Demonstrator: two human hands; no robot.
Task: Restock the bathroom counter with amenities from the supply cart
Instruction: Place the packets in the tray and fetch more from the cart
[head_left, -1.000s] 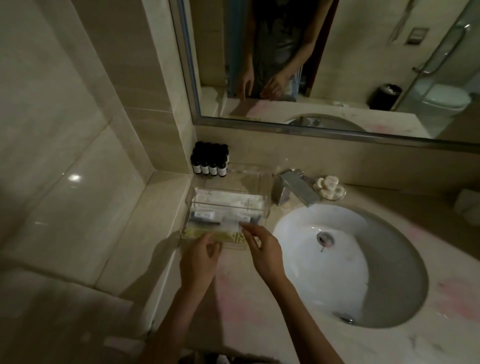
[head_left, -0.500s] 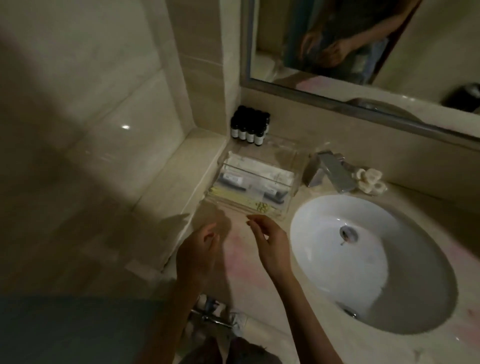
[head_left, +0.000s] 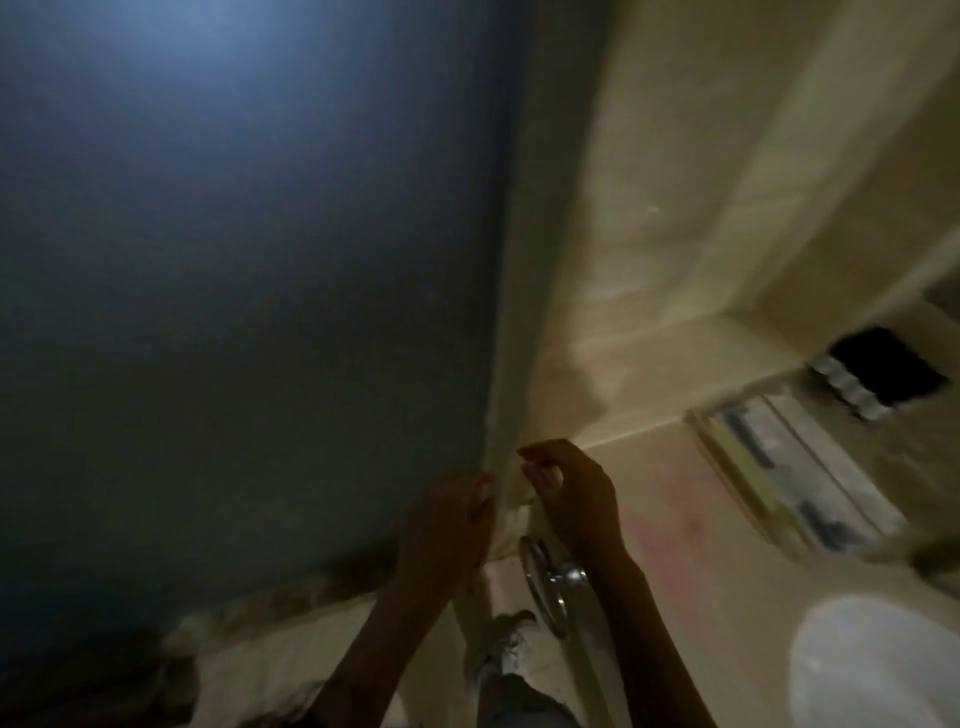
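Left hand (head_left: 447, 519) and right hand (head_left: 576, 499) hover close together, fingers loosely curled, holding nothing; tray (head_left: 795, 467) and bottles (head_left: 878, 371) sit blurred on the worktop (head_left: 670, 525) alongside.

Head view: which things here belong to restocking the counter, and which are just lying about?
Job: clear amenity tray, small dark bottles, counter, left hand and right hand, both empty.
Just there: sink basin, chrome fitting, dark blue panel, tiled wall.
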